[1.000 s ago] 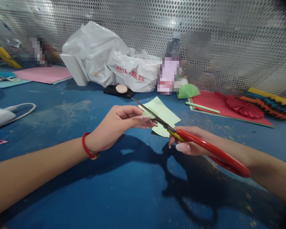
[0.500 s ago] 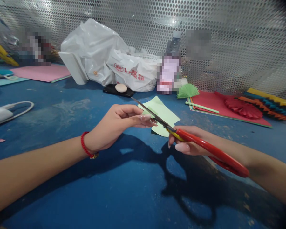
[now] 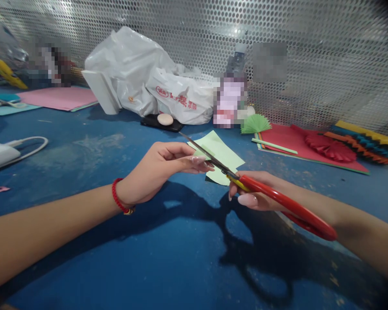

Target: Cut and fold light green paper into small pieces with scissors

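A sheet of light green paper (image 3: 224, 148) is pinched at its left side between the thumb and fingers of my left hand (image 3: 168, 165), which wears a red braided bracelet (image 3: 117, 197) at the wrist. My right hand (image 3: 257, 191) is wrapped round the red-handled scissors (image 3: 271, 191). Their dark blades cross the paper close to my left fingertips and point up to the left. Whether the blades are fully together I cannot tell. Both hands are above the blue table (image 3: 142, 262), casting shadows on it.
White plastic bags (image 3: 132, 71) and a bottle (image 3: 229, 94) stand at the back against a perforated metal panel (image 3: 326, 56). A black flat object (image 3: 148, 122) bears a pale oval piece. Red paper (image 3: 278, 137) and folded fans lie right, pink paper (image 3: 61, 98) left, beside a white cable (image 3: 35, 140).
Hardly anything differs. The whole view has shifted very slightly; both hands, the paper and the scissors keep the same pose.
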Demonstrator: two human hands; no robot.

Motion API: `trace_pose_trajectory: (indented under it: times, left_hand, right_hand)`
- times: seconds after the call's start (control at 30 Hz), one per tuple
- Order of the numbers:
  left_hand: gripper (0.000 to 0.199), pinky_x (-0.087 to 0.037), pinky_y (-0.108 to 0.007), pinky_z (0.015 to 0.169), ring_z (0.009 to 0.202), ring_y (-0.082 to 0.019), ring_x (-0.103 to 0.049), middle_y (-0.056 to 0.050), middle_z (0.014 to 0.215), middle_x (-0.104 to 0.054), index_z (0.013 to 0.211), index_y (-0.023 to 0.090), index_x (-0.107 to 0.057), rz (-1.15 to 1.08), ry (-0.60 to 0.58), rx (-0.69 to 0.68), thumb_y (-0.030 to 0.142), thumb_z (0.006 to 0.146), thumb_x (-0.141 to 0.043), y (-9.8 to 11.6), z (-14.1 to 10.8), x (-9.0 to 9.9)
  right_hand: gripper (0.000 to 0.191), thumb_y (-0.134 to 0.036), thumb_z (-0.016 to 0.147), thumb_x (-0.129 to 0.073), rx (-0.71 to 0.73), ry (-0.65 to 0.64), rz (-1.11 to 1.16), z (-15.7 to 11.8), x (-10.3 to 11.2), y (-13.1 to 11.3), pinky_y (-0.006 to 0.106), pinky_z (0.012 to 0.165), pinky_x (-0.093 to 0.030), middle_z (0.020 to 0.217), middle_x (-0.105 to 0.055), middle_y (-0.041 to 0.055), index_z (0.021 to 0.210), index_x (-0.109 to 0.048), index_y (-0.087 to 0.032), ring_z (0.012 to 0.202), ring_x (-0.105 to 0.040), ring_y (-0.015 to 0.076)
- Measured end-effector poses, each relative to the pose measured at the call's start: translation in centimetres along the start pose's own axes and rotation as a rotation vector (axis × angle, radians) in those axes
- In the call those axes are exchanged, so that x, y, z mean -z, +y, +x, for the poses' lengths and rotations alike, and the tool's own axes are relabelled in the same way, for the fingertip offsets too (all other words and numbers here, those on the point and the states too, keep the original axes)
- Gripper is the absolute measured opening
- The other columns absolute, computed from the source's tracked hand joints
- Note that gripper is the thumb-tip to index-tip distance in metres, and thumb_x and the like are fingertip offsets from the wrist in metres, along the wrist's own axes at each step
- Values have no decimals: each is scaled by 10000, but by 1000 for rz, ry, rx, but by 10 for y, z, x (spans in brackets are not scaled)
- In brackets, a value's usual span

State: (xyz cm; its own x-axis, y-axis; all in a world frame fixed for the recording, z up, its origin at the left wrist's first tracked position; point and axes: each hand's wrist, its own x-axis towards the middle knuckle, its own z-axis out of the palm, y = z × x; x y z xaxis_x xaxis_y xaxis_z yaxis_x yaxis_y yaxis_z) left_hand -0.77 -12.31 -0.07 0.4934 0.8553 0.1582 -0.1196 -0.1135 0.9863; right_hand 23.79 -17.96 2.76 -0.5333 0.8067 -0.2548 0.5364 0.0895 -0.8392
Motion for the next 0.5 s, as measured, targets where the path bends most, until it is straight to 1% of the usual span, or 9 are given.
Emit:
trace_pose_trajectory:
  times: [0.2, 0.37, 0.43, 0.5]
  left_hand:
    - [61, -604, -231, 782, 843, -187, -750, -47, 862, -783, 835, 151, -753, 6, 6, -7, 180, 847, -701, -1, 1, 0]
    - [66, -601, -214, 786, 844, -173, -748, -38, 872, -782, 843, 161, -754, 6, -3, -18, 187, 858, -696, -2, 0, 0]
    - [67, -600, -210, 788, 848, -170, -747, -35, 876, -782, 849, 163, -755, 7, -8, -22, 189, 861, -694, -1, -1, 0]
    - [69, -600, -209, 788, 852, -170, -746, -35, 875, -782, 851, 163, -755, 10, -9, -27, 190, 863, -693, -1, -1, 0]
  right_hand:
    - [441, -620, 874, -564, -7, 0, -3, 1, 1, -3, 267, 718, -406, 901, -515, 5, 958, -579, -187, 806, -477, 161]
    - [419, -603, 879, -573, -12, 3, 6, 0, 0, -6, 264, 743, -393, 893, -518, -12, 956, -587, -192, 816, -485, 153]
    - [381, -574, 891, -578, -6, 2, 12, 1, 0, -2, 256, 742, -391, 895, -521, -19, 966, -593, -201, 818, -488, 149]
    - [348, -546, 889, -597, 20, -5, 15, 4, 1, 8, 247, 718, -392, 881, -524, -23, 969, -601, -207, 800, -491, 143]
